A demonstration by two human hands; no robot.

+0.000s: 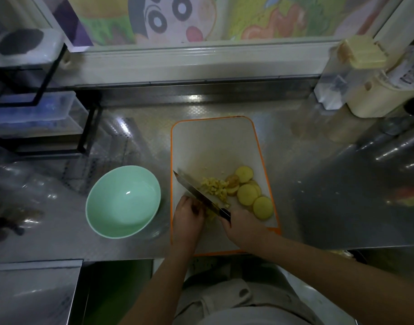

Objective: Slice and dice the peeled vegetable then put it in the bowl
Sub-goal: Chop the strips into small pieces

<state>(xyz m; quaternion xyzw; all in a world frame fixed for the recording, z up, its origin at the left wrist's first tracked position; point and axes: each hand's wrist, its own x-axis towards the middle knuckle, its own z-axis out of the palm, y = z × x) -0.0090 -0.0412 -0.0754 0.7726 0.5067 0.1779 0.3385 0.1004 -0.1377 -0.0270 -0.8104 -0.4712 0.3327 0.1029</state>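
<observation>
Bare forearms reach in from the near edge as the right hand (242, 227) wraps tightly around the dark handle of a knife (201, 194), its blade angled far-left across the board. The left hand (188, 214) sits against the blade's left side with fingers curled down; whether it grips anything cannot be told. Diced pieces (215, 187) of the yellow vegetable are heaped just right of the blade, with round slices (248, 194) overlapping farther right. All lie on the near half of a white, orange-rimmed cutting board (215, 141). A pale green bowl (123, 201) stands just left of it on the steel counter (318, 184).
</observation>
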